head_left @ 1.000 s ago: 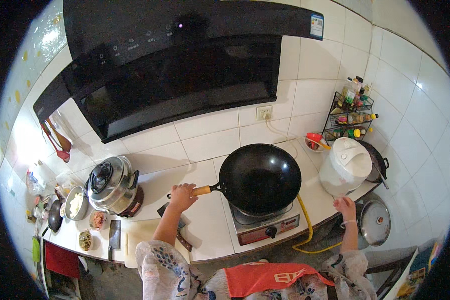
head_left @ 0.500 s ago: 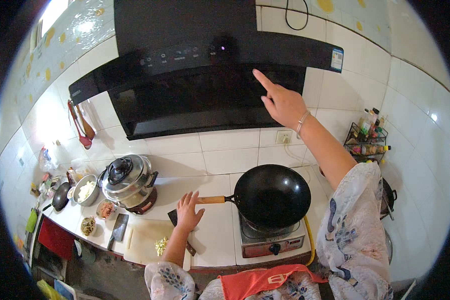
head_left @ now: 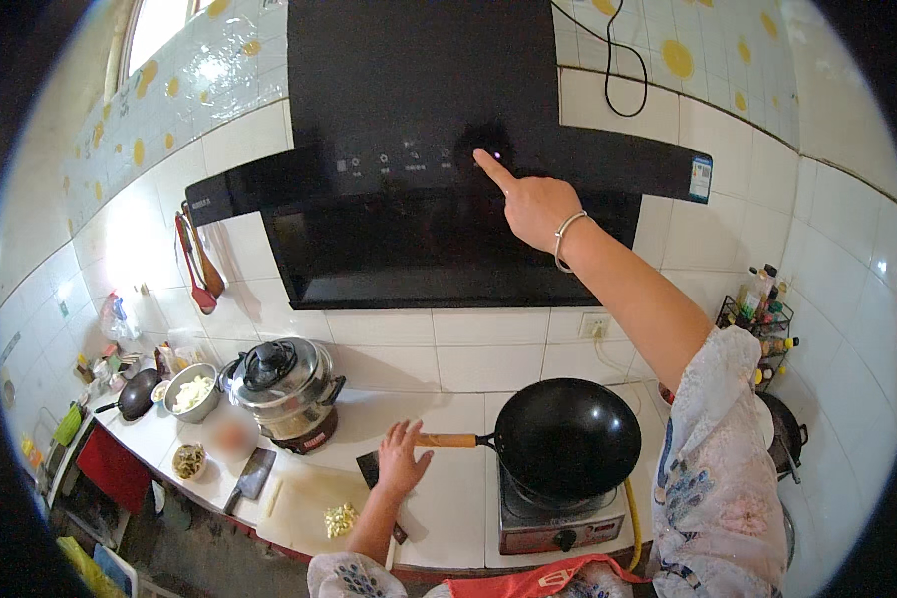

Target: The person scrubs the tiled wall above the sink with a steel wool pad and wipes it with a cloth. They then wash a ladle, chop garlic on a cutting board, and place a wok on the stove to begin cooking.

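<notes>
At the control panel of the black range hood, my right hand points with its index finger stretched out at the row of small symbols, beside a small lit dot. The other fingers curl in and hold nothing. My left hand has its fingers apart beside the end of the wooden handle of a black wok; whether it touches the handle I cannot tell. The wok sits on a silver gas stove. Partly hidden beneath my left arm lies a dark-bladed knife, next to a cutting board with chopped pale pieces.
A cleaver lies left of the board. Behind it stand a lidded steel pot, a bowl of pale pieces and a bowl of greenish food. A yellow hose runs beside the stove. Bottles fill a wall rack.
My right hand has moved left and nearer the panel, its fingertip now over the symbols. The view has tilted upward. My left hand stays by the wok handle.
</notes>
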A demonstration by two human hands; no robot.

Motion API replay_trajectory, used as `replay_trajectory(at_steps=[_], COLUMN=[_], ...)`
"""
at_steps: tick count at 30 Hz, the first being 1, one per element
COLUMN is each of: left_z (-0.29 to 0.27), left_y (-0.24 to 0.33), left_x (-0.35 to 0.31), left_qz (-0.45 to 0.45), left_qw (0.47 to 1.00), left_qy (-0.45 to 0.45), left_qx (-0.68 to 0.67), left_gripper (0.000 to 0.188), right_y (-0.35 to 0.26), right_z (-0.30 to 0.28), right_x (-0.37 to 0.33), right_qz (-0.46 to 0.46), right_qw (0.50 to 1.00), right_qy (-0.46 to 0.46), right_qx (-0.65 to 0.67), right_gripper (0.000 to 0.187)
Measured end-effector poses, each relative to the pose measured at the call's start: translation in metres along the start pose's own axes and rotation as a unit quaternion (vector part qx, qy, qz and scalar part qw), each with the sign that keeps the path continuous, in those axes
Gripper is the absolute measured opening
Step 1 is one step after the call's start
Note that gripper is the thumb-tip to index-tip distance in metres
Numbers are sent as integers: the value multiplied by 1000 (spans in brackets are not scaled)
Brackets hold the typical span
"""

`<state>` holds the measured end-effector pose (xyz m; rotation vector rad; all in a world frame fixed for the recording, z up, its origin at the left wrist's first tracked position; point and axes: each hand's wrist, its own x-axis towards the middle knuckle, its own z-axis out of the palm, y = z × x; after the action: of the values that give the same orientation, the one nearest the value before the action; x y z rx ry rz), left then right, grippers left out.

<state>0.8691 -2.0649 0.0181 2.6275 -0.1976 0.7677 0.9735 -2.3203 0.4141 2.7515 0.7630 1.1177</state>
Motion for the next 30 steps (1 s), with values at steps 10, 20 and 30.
replay_trajectory(at_steps=[10,20,30], left_z=[0,-6,-3], left_y=[10,13,13], left_x=[-33,-64,-75], left_qz=[-3,-9,-26], left_qw=[992,994,993], left_qy=[54,60,54], left_qx=[-112,-96,-102], left_gripper=[62,58,59], right_y=[-11,-18,-35], right_z=[-18,7,-2], right_x=[-6,-8,4], right_qz=[17,-21,-26], right_qw=[999,999,1000], right_qy=[-48,25,8], right_qx=[12,-9,10], right_gripper=[72,74,74])
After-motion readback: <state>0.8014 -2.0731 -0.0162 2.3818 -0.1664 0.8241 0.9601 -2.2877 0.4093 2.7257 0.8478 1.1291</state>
